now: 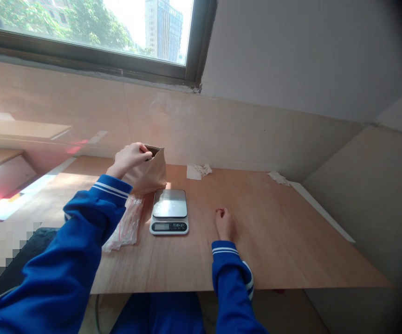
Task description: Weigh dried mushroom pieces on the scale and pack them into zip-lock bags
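Note:
A brown paper bag [152, 175] stands upright on the table with its mouth gaping. My left hand [130, 158] is over that mouth, its fingers pinched together at the rim; whatever they hold is too small and hidden to tell. Just right of and in front of the bag sits a kitchen scale [170, 208] with a shiny metal plate, nothing on it, and a small display. My right hand [226, 224] rests on the tabletop to the right of the scale, curled into a loose fist. Under my left forearm lies a pile of clear plastic bags [131, 222], partly covered by the sleeve.
The wooden table [277, 241] reaches back to a tiled wall below a window [93, 28]. Crumpled white tissue [204, 170] with a white piece beside it lies at the back edge, and another tissue [279, 178] farther right. A dark object [30, 255] is at the left.

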Action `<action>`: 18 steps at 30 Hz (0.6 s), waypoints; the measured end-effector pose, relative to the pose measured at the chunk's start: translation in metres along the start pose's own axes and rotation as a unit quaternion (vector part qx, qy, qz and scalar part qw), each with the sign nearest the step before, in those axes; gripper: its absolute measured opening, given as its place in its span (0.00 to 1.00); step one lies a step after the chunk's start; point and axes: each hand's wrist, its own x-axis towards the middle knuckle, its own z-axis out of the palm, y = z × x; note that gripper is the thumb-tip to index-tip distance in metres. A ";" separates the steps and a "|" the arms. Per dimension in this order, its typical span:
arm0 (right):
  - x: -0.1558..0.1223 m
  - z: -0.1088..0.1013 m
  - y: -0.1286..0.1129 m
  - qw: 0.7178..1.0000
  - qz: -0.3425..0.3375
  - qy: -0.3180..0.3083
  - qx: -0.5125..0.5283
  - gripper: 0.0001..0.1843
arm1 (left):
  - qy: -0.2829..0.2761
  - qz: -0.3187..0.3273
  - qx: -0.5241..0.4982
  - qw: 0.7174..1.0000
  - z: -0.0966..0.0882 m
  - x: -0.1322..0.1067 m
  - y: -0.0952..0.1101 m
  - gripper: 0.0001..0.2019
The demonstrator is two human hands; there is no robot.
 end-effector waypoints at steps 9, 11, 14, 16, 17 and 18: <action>0.003 0.002 0.002 1.000 -0.006 0.003 0.000 0.15 | 0.226 -0.009 -0.129 0.966 0.014 0.009 0.000 0.10; 0.002 0.002 0.001 1.000 -0.007 0.003 0.000 0.15 | 0.272 -0.003 -0.171 0.947 0.016 0.017 0.000 0.10; 0.001 0.001 0.001 1.000 -0.008 0.005 -0.001 0.15 | 0.311 0.011 -0.269 0.911 0.014 0.029 0.002 0.09; 0.001 0.001 0.001 1.000 -0.009 0.007 -0.002 0.15 | 0.329 0.026 -0.335 0.883 0.009 0.033 0.003 0.10; 0.001 0.001 0.001 1.000 -0.009 0.007 -0.003 0.15 | 0.338 0.033 -0.358 0.870 0.007 0.031 0.004 0.11; 0.001 0.001 0.001 1.000 -0.008 0.007 -0.003 0.15 | 0.348 0.040 -0.374 0.859 0.006 0.028 0.006 0.12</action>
